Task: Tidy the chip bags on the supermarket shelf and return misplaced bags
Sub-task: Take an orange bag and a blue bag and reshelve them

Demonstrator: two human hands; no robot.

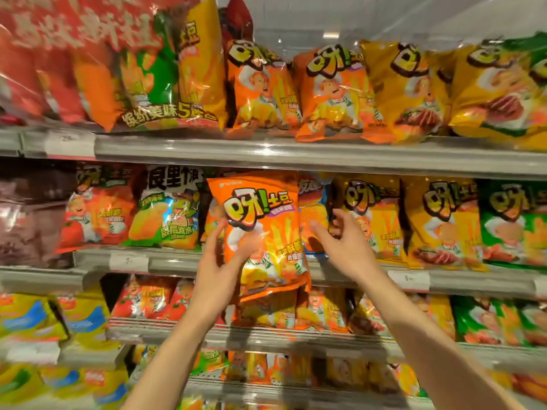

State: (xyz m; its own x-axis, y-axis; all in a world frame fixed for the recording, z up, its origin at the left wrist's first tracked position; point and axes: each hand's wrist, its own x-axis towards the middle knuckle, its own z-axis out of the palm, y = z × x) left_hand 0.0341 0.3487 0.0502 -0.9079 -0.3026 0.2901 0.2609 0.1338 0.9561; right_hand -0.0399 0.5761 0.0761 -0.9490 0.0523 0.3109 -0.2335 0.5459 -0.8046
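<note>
The left hand (217,261) pinches the orange chip bag (260,232) clear of the middle shelf (340,272), so it may slip as the spread right hand (340,241) parts neighbouring bags.

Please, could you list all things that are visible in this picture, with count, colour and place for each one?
held chip bag: one, orange, in front of the middle shelf.
blue-edged bag: one, orange and blue, middle shelf, right of the held bag.
yellow chip bags: several, top shelf right.
green chip bag: one, middle shelf far right.
multipack: one, mixed colours, top shelf left.
price tags: several, white, on shelf edges.
left hand: grips the held bag's left edge.
right hand: open, reaching at the blue-edged bag.
</note>
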